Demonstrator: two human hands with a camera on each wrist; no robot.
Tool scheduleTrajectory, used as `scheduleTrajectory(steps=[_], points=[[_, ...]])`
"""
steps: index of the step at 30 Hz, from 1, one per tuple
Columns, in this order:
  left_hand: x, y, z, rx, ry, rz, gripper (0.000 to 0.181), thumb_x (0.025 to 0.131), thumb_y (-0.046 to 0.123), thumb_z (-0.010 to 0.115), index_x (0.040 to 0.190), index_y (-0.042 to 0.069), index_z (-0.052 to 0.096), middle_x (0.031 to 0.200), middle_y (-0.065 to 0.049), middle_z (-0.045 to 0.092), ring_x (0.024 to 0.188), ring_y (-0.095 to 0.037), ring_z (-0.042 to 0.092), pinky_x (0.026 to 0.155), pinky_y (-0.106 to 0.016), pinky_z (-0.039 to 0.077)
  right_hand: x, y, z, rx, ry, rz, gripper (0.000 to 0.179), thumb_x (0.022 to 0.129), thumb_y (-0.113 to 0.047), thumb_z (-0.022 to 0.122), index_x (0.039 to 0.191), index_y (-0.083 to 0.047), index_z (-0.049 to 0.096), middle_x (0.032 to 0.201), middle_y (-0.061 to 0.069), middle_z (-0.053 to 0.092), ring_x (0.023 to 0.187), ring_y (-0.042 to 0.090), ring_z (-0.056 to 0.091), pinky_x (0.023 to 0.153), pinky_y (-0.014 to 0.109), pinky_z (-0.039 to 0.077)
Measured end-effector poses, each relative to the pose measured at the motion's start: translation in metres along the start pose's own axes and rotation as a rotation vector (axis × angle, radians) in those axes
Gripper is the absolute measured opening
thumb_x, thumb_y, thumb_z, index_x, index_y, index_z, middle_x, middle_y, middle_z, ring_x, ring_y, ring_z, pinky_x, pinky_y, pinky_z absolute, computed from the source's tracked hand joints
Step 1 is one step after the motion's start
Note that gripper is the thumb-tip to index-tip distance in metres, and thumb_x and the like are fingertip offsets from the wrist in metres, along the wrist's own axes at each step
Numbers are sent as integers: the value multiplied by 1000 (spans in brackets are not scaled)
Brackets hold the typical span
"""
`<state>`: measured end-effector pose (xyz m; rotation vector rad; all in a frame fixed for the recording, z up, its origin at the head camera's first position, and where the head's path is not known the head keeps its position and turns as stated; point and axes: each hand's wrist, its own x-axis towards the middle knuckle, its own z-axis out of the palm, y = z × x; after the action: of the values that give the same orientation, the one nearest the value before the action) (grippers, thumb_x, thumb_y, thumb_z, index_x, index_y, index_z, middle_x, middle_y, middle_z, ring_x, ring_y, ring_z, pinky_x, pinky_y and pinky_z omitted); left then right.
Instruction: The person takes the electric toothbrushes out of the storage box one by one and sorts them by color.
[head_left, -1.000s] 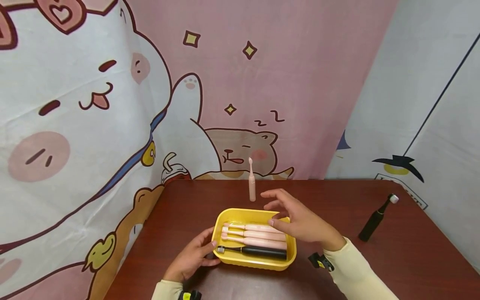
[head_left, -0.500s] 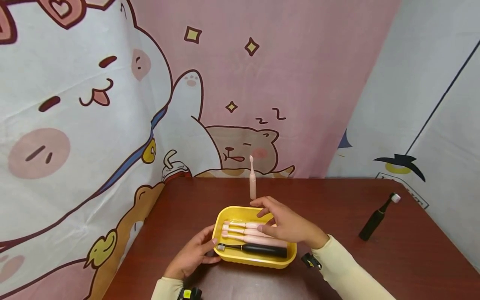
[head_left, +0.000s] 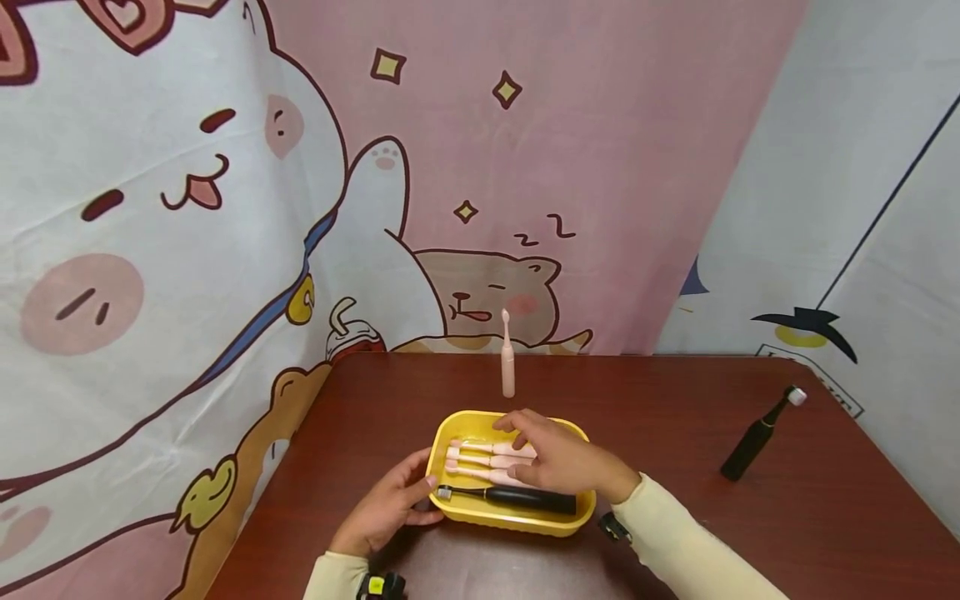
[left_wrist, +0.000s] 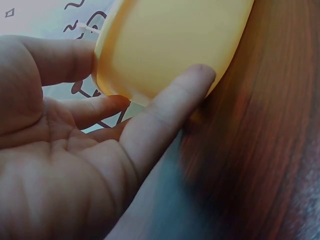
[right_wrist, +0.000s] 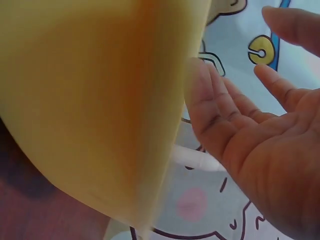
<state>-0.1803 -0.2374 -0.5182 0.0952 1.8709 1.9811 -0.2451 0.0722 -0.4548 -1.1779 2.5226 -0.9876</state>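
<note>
A yellow plastic basket (head_left: 498, 522) sits on the table. Inside lie three pink electric toothbrushes (head_left: 483, 476) side by side, with a black electric toothbrush (head_left: 532, 498) in front of them. My left hand (head_left: 384, 514) holds the basket's left end, its thumb and fingers on either side of the corner; the left wrist view shows the thumb (left_wrist: 175, 100) along the outer wall. Over the basket's right half hovers my right hand (head_left: 566, 458), fingers spread and slightly bent, hiding the pink handles. The right wrist view shows nothing gripped in that hand (right_wrist: 270, 135).
Behind the basket another pink electric toothbrush (head_left: 507, 371) stands upright on the dark red wooden table (head_left: 645, 400). A second black electric toothbrush (head_left: 750, 446) stands at the far right. A cartoon-printed cloth (head_left: 600, 167) hangs behind the table.
My right hand has moved left and down from the basket's right rim to over the pink toothbrushes. The left hand keeps its place on the basket.
</note>
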Motion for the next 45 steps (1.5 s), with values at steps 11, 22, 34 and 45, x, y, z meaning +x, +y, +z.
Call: scheduleTrajectory(steps=[11,22,34,45], points=[[-1,0,1,-5,-2,9,61,113,14,48,166,0,20,161,-36,35,122,-37,68,93,-55,62,4,6,20,-96,-49,-49,49,95,-18,78,138,-16,56,132,12,63,111,29,67,93,35,56],[0,-1,0,0,4,1,62,113,15,49,166,1,21,162,-34,35,121,-35,69,93,-53,63,4,6,24,-103,-71,-31,46,94,-17,79,135,-14,58,122,10,65,108,27,65,89,34,54],[1,-3,1,5,-2,15,61,113,13,49,166,0,22,160,-34,36,120,-34,69,92,-52,63,5,8,26,-150,-101,-17,44,93,-17,80,133,-11,61,119,10,67,104,23,66,89,34,55],[1,-1,0,2,4,8,61,113,14,50,166,2,23,160,-34,37,120,-35,69,93,-53,63,7,10,28,-190,-115,-25,39,93,-16,80,129,-14,64,116,5,69,104,20,65,90,34,55]])
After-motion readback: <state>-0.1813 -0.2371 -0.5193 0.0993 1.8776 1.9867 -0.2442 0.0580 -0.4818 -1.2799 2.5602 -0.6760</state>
